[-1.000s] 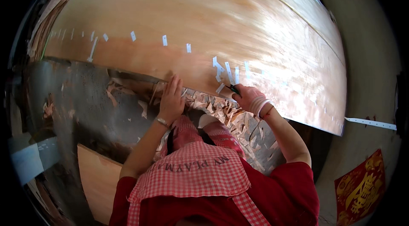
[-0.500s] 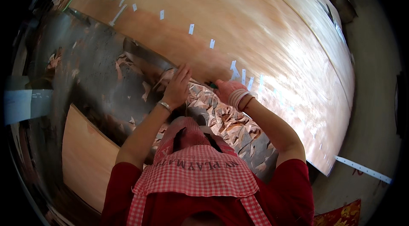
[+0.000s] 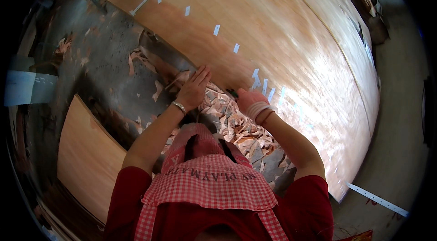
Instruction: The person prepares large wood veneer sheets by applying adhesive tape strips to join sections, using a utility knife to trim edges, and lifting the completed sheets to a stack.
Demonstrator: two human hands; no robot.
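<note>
Both of my hands are up at the near edge of a huge thin veneer sheet [image 3: 291,50], pale orange-brown wood with a soft grain and a bright glare running across it. It looks flat but the lens bends it into a dome. My left hand [image 3: 193,88] lies flat on that edge, fingers spread and pressing down, nothing gripped in it, silver bracelet [image 3: 179,106] on the wrist. My right hand [image 3: 248,101] is closed around a small dark tool [image 3: 231,92]; only the tip pokes out past my knuckles, so I can't tell exactly what it is. That tip sits right at the sheet's edge, just beside a cluster of short white tape strips [image 3: 264,84].

More of those little white strips [image 3: 216,30] run in a loose row along the sheet's edge, heading away to my upper left, each one a small rectangle stuck across the wood.

Below my hands there's a messy pile of veneer scraps [image 3: 236,127], curled, torn and flaky, brown and grey, lying on a dull grey floor [image 3: 104,59]. Another smooth plywood panel [image 3: 86,159] sits down at my left, same warm colour. I'm in a red top with a red-and-white checked apron [image 3: 205,186] that has dark lettering across the bib. A long white strip [image 3: 378,200] lies on the concrete at lower right, and a pale blue-white card [image 3: 20,87] sits at the far left.
</note>
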